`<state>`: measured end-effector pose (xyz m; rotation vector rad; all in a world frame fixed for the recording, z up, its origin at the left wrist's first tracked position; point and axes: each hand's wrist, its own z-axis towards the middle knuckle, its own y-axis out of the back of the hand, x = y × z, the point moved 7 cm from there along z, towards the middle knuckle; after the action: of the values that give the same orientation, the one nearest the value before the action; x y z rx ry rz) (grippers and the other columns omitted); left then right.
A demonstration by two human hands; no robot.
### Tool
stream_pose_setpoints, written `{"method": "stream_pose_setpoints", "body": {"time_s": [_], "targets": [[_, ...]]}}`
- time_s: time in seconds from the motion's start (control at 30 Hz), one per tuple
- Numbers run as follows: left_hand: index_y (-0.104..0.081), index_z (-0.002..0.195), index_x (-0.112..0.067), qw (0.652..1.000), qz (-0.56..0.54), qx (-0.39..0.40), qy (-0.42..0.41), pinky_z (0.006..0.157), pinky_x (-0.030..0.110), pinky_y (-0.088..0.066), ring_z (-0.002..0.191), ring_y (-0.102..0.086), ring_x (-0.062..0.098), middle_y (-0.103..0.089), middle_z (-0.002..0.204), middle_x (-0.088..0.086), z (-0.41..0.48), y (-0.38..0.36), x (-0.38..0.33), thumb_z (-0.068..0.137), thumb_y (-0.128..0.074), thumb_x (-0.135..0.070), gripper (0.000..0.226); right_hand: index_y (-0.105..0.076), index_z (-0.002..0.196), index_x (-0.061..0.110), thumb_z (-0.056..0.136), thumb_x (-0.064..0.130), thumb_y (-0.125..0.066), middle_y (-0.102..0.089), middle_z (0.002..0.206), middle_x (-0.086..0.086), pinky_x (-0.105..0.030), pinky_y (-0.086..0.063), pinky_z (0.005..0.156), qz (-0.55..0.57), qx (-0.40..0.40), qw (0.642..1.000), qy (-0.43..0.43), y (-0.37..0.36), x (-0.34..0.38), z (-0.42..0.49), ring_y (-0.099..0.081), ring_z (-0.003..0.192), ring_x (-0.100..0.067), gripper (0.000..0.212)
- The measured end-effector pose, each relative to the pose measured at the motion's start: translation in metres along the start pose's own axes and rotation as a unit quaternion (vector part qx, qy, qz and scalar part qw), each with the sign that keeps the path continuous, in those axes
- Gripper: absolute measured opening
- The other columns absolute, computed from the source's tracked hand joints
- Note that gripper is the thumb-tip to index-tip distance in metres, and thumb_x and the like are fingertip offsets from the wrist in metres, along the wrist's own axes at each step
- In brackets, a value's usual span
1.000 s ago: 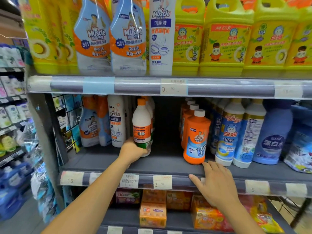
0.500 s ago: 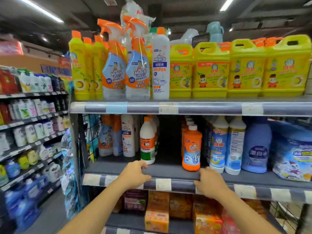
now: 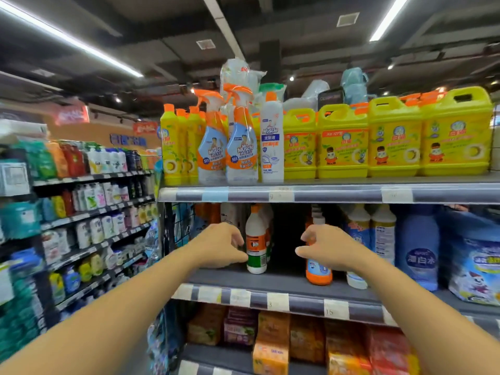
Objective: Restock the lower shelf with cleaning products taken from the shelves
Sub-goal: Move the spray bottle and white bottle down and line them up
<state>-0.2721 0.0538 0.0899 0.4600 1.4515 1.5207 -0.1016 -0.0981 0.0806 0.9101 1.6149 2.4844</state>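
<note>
Both my hands are raised in front of the middle shelf (image 3: 292, 280) with fingers curled and apart, holding nothing. My left hand (image 3: 220, 246) hovers just left of a white bottle with an orange and green label (image 3: 256, 240). My right hand (image 3: 324, 249) partly hides an orange drain-cleaner bottle (image 3: 318, 274). On the top shelf (image 3: 324, 194) stand two Mr Muscle spray bottles (image 3: 240, 150), a white toilet-cleaner bottle (image 3: 272, 142) and several yellow jugs (image 3: 392, 139). The lower shelf (image 3: 243, 358) holds orange and red boxes.
White and blue bottles (image 3: 382, 234), a blue bleach bottle (image 3: 418, 247) and a blue bag (image 3: 476, 263) fill the middle shelf's right side. A long aisle rack (image 3: 89, 217) of bottles runs along the left. Wrapped goods sit above the top shelf.
The view has tilted up and pulled back. My left hand let go of the white bottle. Both hands then left the shelf's front edge and rose in front of the bottles.
</note>
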Motion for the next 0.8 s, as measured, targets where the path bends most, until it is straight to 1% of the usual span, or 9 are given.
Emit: {"method": "stream_pose_setpoints", "body": {"time_s": [0.1,0.2,0.3,0.37,0.43,0.57,0.67,0.73,0.8], "targets": [[-0.068,0.110,-0.023,0.998,-0.038,-0.041,0.006,0.072,0.024,-0.050,0.090,-0.064,0.007,-0.068,0.103,-0.007,0.001,0.042,-0.015,0.077,-0.075,-0.041,0.037,-0.058,0.124,0.018,0.081,0.044,-0.065,-0.060,0.124,-0.002,-0.026,-0.043,0.081,-0.010,-0.029,0.999,0.020,0.031,0.028,0.002,-0.056,0.104,-0.016,0.051],[-0.069,0.110,-0.021,0.997,-0.023,-0.072,-0.009,0.073,0.026,-0.049,0.087,-0.062,0.007,-0.066,0.102,-0.006,0.008,0.080,-0.029,0.079,-0.074,-0.040,0.037,-0.057,0.125,0.016,0.080,0.043,-0.068,-0.060,0.126,-0.004,-0.029,-0.046,0.084,-0.017,-0.059,0.998,0.029,0.059,0.052,0.007,-0.058,0.106,-0.020,0.054],[-0.067,0.112,-0.017,0.993,-0.001,-0.113,-0.018,0.077,0.028,-0.047,0.093,-0.059,0.014,-0.063,0.105,-0.003,0.022,0.112,-0.036,0.080,-0.074,-0.039,0.039,-0.060,0.119,0.014,0.079,0.040,-0.069,-0.064,0.118,-0.004,-0.027,-0.047,0.074,-0.047,-0.082,0.994,0.047,0.084,0.074,0.016,-0.060,0.097,-0.020,0.049],[-0.066,0.116,-0.015,0.991,-0.011,-0.134,-0.018,0.080,0.030,-0.047,0.097,-0.058,0.016,-0.062,0.108,-0.002,0.033,0.127,-0.036,0.079,-0.076,-0.039,0.045,-0.061,0.107,0.018,0.079,0.037,-0.069,-0.063,0.098,0.006,-0.019,-0.042,0.060,-0.049,-0.092,0.992,0.064,0.097,0.087,0.026,-0.058,0.085,-0.014,0.035],[-0.064,0.117,-0.013,0.987,-0.032,-0.157,-0.017,0.080,0.032,-0.048,0.097,-0.058,0.018,-0.062,0.110,0.000,0.048,0.139,-0.033,0.078,-0.079,-0.037,0.049,-0.053,0.096,0.028,0.079,0.033,-0.071,-0.051,0.078,0.017,-0.013,-0.031,0.051,-0.046,-0.106,0.991,0.069,0.108,0.095,0.040,-0.049,0.069,-0.003,0.026],[-0.057,0.100,-0.013,0.975,-0.092,-0.202,0.001,0.074,0.035,-0.051,0.087,-0.058,0.020,-0.057,0.097,0.004,0.082,0.153,-0.021,0.075,-0.080,-0.034,0.039,-0.046,0.093,0.026,0.078,0.038,-0.073,-0.050,0.080,0.010,-0.017,-0.032,0.052,-0.038,-0.130,0.989,0.060,0.116,0.101,0.081,-0.048,0.072,-0.008,0.034],[-0.054,0.089,-0.015,0.962,-0.124,-0.244,0.022,0.074,0.040,-0.058,0.084,-0.063,0.021,-0.063,0.092,0.008,0.109,0.154,-0.009,0.073,-0.081,-0.035,0.037,-0.044,0.077,0.026,0.077,0.042,-0.075,-0.048,0.072,0.017,-0.018,-0.031,0.050,0.000,-0.145,0.988,0.053,0.113,0.099,0.115,-0.046,0.065,-0.001,0.035],[-0.054,0.102,-0.010,0.953,-0.156,-0.257,0.029,0.070,0.042,-0.058,0.088,-0.063,0.025,-0.063,0.098,0.013,0.129,0.149,-0.001,0.071,-0.083,-0.037,0.051,-0.050,0.070,0.030,0.075,0.044,-0.077,-0.054,0.068,0.016,-0.019,-0.033,0.048,0.037,-0.162,0.985,0.041,0.112,0.096,0.139,-0.049,0.064,-0.001,0.030],[-0.048,0.115,-0.006,0.948,-0.170,-0.268,0.030,0.059,0.034,-0.050,0.087,-0.060,0.023,-0.061,0.104,0.011,0.148,0.144,0.005,0.067,-0.085,-0.042,0.070,-0.059,0.077,0.027,0.073,0.042,-0.078,-0.063,0.073,0.010,-0.022,-0.039,0.050,0.070,-0.178,0.981,0.024,0.110,0.091,0.164,-0.056,0.067,-0.006,0.024]]}}
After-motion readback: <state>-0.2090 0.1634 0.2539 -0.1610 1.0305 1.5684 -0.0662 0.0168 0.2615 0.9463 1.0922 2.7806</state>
